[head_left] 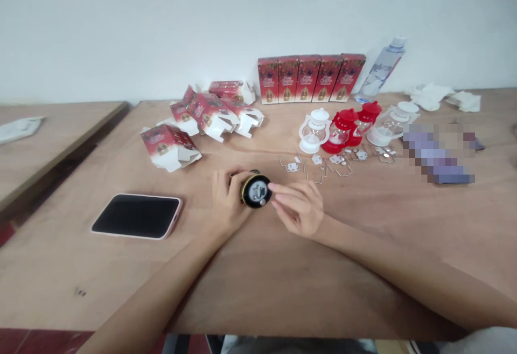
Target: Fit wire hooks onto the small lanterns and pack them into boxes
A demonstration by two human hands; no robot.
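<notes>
My left hand [231, 199] is wrapped round a small black and gold lantern [257, 192], tipped so its round base faces me. An opening in that base shows small parts inside. At its lower rim sits a small round silvery piece [263, 202]. My right hand [301, 207] is at the right of the base, fingers stretched out and apart, one fingertip at the rim. Beyond my hands stand a white lantern [314, 132], two red lanterns [338, 132] and another white lantern [392, 124]. In front of them lie several bent wire handles [340, 169] with small white pieces [293, 167].
Several red boxes [309, 79] stand along the wall beside a leaning water bottle [382, 71]. Opened red boxes [172, 146] lie left of centre. A phone [137, 215] is at left. Crumpled tissues [430, 96] and a blurred purple item [438, 154] lie at right.
</notes>
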